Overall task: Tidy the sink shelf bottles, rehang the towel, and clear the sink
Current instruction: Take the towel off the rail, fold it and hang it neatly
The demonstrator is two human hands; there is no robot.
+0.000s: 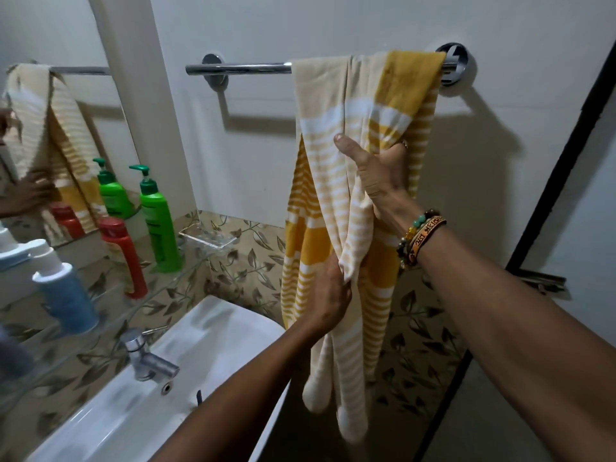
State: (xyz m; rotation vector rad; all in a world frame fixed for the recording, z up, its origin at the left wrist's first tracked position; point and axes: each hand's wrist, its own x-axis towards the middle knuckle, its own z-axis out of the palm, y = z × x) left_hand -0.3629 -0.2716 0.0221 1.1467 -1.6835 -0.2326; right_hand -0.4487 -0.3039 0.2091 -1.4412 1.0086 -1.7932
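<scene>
A yellow-and-white striped cloth towel [336, 201] is draped over the right end of a chrome wall-mounted towel bar [238, 68], bunched toward the right bracket, and hangs down in long folds beside the basin. It is grasped in two places. The right hand [380, 181], with beaded and woven bracelets [420, 240] worn at the wrist, is closed round a gathered part of the towel about midway up. Its thumb is stretched out across the striped cloth and its fingers are hidden behind it. The left hand [331, 295] is set lower, and a pale fold of the towel is pinched between its thumb and fingers. The bottom ends of the towel hang free below both hands.

To the left, a glass shelf [100, 305] is fixed under a wall mirror [33, 38]. Three bottles are stood upright on it in a row: a green plastic pump bottle [158, 228] farthest back, a red plastic bottle [126, 261] just beside it, and a blue bottle with a white cap [65, 291] nearer the camera, apart from the red one. A clear plastic soap dish [208, 240] is seen at the shelf's far end, near the green bottle. Below the shelf a white ceramic sink [200, 335] is mounted, with a chrome tap [146, 360] at its back edge. The towel, a hand and two of the bottles are reflected in the mirror
</scene>
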